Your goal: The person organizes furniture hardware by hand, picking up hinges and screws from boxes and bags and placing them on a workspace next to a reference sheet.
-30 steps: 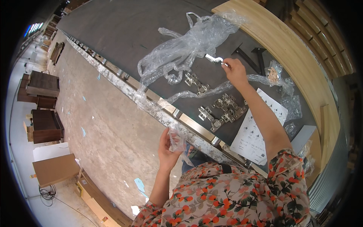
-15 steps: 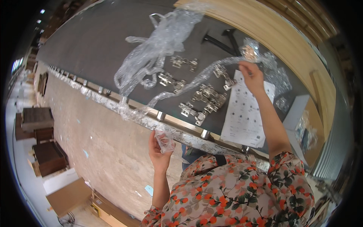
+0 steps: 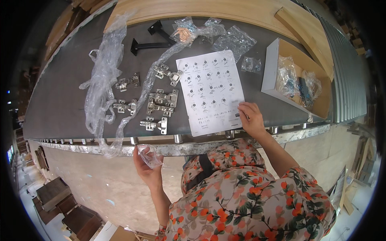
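Observation:
My left hand (image 3: 147,169) is just off the table's near edge, its fingers closed on a small clear plastic bag (image 3: 152,157). My right hand (image 3: 252,119) is closed at the lower right edge of a white printed sheet (image 3: 211,90) showing rows of small pictures. Left of the sheet lie several metal cabinet hinges (image 3: 163,102), some bunched together. Long crumpled clear plastic wrap (image 3: 104,72) stretches across the table on the left. A thinner twisted plastic strip (image 3: 138,100) runs between the wrap and a bag of wooden dowels (image 3: 184,34).
Two black metal brackets (image 3: 150,45) lie behind the hinges. Clear bags of small hardware (image 3: 235,42) are behind the sheet. An open cardboard box (image 3: 271,66) at the right holds bagged parts. Metal rollers (image 3: 178,138) line the table's near edge; long wooden boards (image 3: 225,9) lie along the far side.
My right hand has come back from near the dowel bag to the sheet's lower right edge. My left hand still holds the small bag. The view has turned, bringing the box fully into sight.

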`<move>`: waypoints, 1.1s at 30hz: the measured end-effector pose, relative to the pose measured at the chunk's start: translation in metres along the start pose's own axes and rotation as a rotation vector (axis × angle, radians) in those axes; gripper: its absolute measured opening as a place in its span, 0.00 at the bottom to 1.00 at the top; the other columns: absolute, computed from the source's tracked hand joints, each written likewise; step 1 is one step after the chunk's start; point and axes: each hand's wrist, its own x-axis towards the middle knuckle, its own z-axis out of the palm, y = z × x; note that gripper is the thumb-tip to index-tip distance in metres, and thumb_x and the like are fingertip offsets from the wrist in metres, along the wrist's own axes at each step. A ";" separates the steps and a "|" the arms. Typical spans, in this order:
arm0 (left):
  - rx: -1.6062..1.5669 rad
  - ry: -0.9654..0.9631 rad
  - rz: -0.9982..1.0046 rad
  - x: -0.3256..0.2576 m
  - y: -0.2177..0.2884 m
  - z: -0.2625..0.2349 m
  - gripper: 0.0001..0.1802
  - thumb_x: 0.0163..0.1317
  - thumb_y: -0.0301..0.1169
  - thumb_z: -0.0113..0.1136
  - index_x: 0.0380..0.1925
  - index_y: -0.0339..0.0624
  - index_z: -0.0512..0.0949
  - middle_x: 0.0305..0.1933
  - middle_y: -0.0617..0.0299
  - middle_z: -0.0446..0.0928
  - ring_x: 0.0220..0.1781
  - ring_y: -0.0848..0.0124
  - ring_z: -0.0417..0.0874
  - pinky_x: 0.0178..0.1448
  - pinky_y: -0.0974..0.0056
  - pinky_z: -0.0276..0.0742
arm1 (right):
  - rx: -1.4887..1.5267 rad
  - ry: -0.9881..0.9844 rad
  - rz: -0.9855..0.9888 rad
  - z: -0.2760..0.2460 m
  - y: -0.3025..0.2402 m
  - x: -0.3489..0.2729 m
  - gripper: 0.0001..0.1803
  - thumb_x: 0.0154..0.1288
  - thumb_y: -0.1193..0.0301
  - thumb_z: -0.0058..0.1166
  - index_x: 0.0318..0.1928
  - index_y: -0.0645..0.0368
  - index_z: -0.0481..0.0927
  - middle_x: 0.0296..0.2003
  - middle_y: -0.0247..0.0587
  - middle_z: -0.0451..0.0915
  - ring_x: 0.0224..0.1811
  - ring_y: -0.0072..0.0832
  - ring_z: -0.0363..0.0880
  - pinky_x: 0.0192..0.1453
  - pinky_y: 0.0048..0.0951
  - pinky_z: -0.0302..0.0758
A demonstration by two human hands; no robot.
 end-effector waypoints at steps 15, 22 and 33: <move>0.080 0.087 -0.024 -0.037 0.008 0.002 0.47 0.42 0.12 0.64 0.65 0.43 0.56 0.53 0.55 0.68 0.48 0.70 0.70 0.47 0.66 0.78 | -0.036 -0.037 -0.117 0.014 0.020 0.023 0.07 0.53 0.80 0.55 0.35 0.61 0.75 0.45 0.43 0.75 0.42 0.43 0.72 0.44 0.37 0.73; 0.021 0.080 -0.033 -0.036 0.012 0.010 0.47 0.43 0.14 0.65 0.65 0.43 0.56 0.53 0.55 0.69 0.47 0.71 0.71 0.46 0.67 0.78 | -0.050 -0.067 -0.141 0.014 0.015 0.021 0.08 0.53 0.80 0.55 0.36 0.61 0.76 0.46 0.42 0.75 0.43 0.43 0.70 0.46 0.37 0.72; 0.008 0.090 -0.004 -0.042 0.011 -0.004 0.47 0.43 0.12 0.65 0.65 0.45 0.57 0.53 0.56 0.70 0.47 0.71 0.73 0.48 0.68 0.76 | -0.225 -0.172 -0.193 0.014 0.011 0.017 0.10 0.56 0.76 0.54 0.40 0.61 0.75 0.50 0.43 0.75 0.46 0.43 0.69 0.50 0.39 0.71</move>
